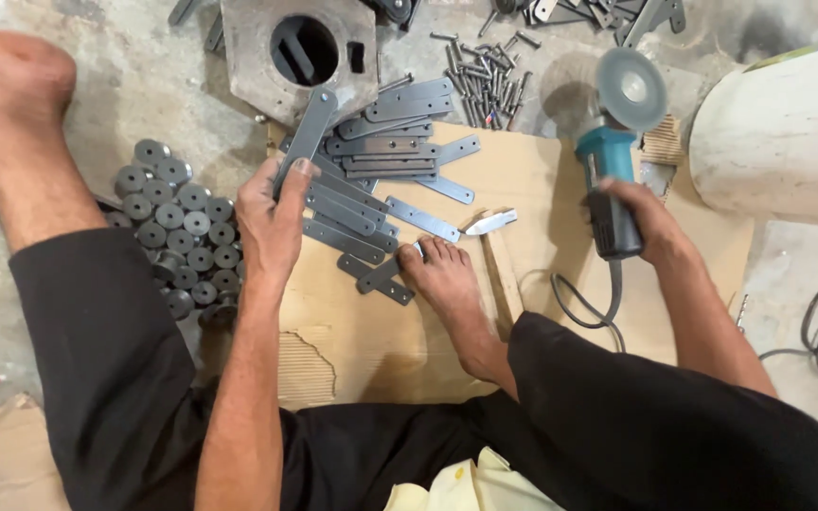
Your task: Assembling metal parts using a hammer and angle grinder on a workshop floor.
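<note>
My left hand (272, 220) grips a flat grey metal strap (307, 132) by its lower end, the strap pointing up and away above a pile of similar straps (376, 161). My right hand (638, 220) holds a teal and black angle grinder (610, 166) by its body, its disc (631, 88) facing up at the far end. The grinder's cord (584, 308) loops down beside my right leg. My bare right foot (442, 274) rests on the cardboard sheet (542, 189), its toes on one strap. My left foot (7, 85) lies on the concrete at the far left.
A heap of round dark metal discs (177, 232) lies left of my left hand. A grey metal block with a round hole (300, 52) sits beyond the straps. Loose bolts (485, 76) are scattered at the top, a large white cylinder (788, 132) stands right.
</note>
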